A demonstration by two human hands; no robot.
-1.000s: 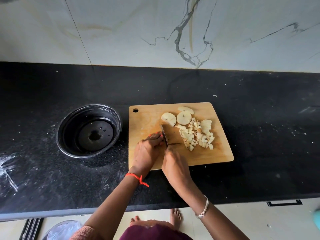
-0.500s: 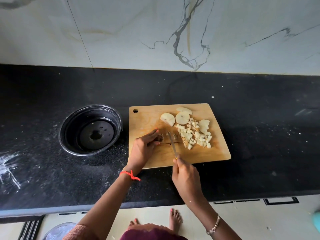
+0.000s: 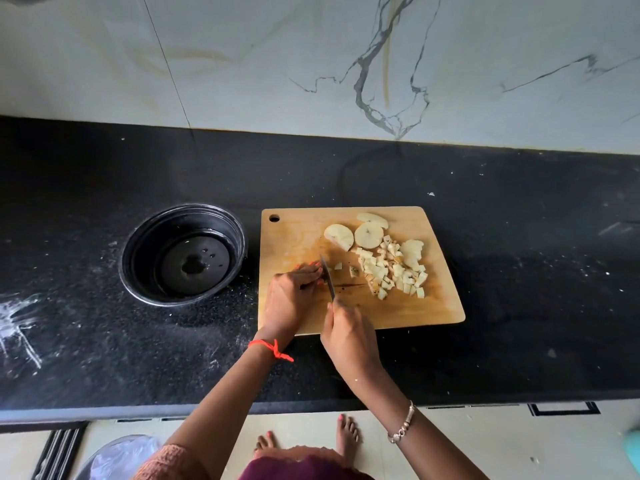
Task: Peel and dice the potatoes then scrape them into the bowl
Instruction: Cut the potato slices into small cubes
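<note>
Leftward the knife (image 3: 327,277) has been brought against the left hand (image 3: 292,294), curled over a hidden potato piece; its handle is gripped by the right hand (image 3: 348,329). Fingertips (image 3: 313,267) should be kept tucked; dice (image 3: 391,271) lie on the board (image 3: 433,306)

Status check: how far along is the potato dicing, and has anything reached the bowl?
Done: a pile of diced potato lies on the cutting board. In hand: the right hand grips the knife, blade down beside the left hand, whose fingers hide what they steady. Left: three round slices are uncut, and the black bowl holds no potato, so scraping is not yet done.
</note>
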